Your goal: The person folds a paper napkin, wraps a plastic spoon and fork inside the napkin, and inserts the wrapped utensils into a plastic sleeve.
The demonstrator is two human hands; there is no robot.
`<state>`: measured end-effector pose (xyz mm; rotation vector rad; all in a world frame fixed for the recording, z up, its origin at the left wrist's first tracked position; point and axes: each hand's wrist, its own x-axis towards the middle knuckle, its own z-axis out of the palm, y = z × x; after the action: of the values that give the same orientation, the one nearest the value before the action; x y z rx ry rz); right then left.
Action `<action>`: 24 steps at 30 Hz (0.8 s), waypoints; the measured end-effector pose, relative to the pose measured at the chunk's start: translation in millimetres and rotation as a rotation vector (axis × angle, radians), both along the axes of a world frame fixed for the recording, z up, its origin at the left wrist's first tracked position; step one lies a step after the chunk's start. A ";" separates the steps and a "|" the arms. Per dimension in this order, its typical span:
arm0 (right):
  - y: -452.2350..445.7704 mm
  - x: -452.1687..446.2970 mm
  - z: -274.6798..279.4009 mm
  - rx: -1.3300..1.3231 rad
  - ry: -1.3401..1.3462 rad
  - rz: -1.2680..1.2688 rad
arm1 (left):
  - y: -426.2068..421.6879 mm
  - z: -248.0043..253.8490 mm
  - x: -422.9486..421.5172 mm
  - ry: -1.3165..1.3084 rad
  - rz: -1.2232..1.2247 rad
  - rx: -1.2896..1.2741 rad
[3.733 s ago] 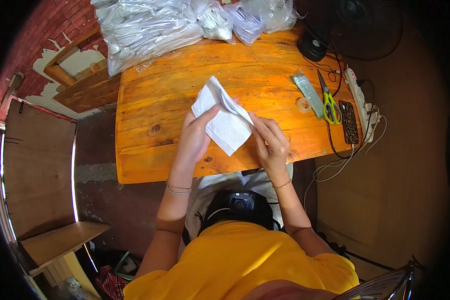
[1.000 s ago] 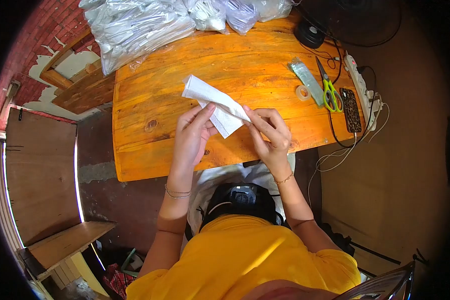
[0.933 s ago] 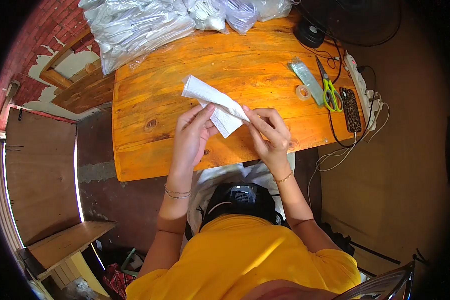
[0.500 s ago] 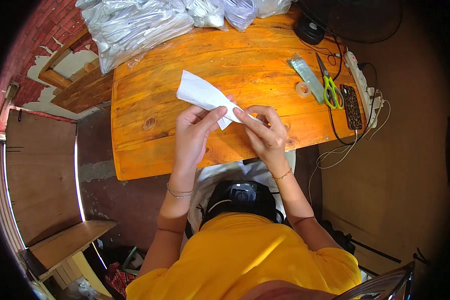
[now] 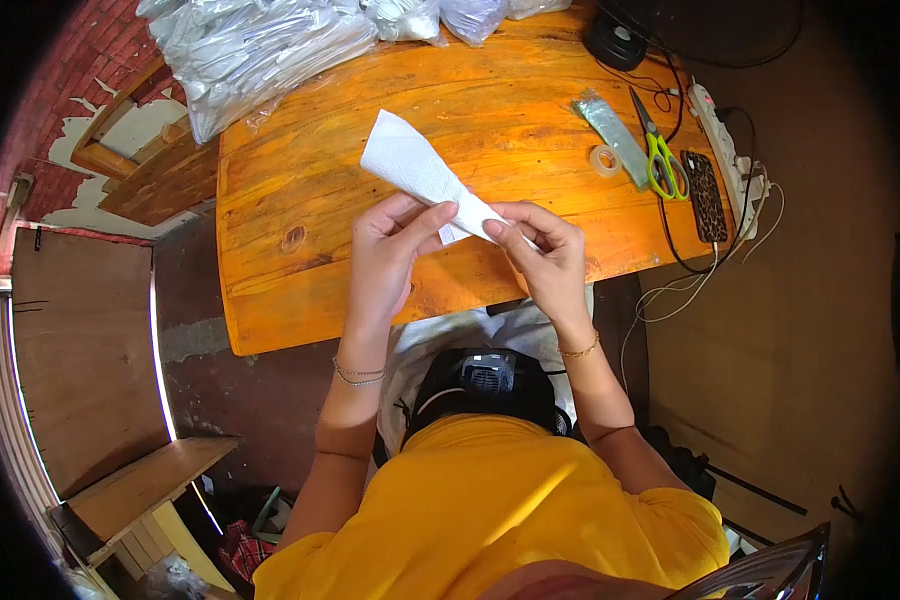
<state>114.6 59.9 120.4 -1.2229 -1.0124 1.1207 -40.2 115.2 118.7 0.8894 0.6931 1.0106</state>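
Note:
A white textured napkin (image 5: pixel 415 165) is rolled into a narrow cone above the wooden table (image 5: pixel 310 290). Its wide end points to the upper left, and a small corner hangs out below. My left hand (image 5: pixel 400 235) pinches the middle of the napkin between thumb and fingers. At the narrow lower right end, my right hand (image 5: pixel 540 250) grips the napkin with the thumb on top. The two hands are close together, a short stretch of napkin showing between them.
Plastic bags of white items (image 5: pixel 270 60) lie along the back left. To the right are a tape roll (image 5: pixel 604 160), a green plastic packet (image 5: pixel 612 135), green-handled scissors (image 5: pixel 666 170), a leopard-print phone (image 5: pixel 705 195) and a power strip (image 5: pixel 727 160) with cables.
The napkin has gone from an open, folded square to a tight cone. My right hand has turned, its thumb now over the narrow end. The whole view has shifted slightly.

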 end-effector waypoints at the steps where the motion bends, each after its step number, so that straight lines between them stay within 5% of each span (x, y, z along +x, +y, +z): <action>1: -0.1 -0.6 0.1 0.001 0.000 -0.011 | -1.4 -0.3 -0.5 0.008 -0.014 -0.019; 24: 5.6 0.2 -32.2 0.525 -0.602 -0.259 | -18.4 -5.9 13.7 -0.108 0.080 -0.069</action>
<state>114.8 65.5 88.1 -1.2245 -1.4332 0.2398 -26.4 96.7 112.8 0.7462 0.6719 1.0915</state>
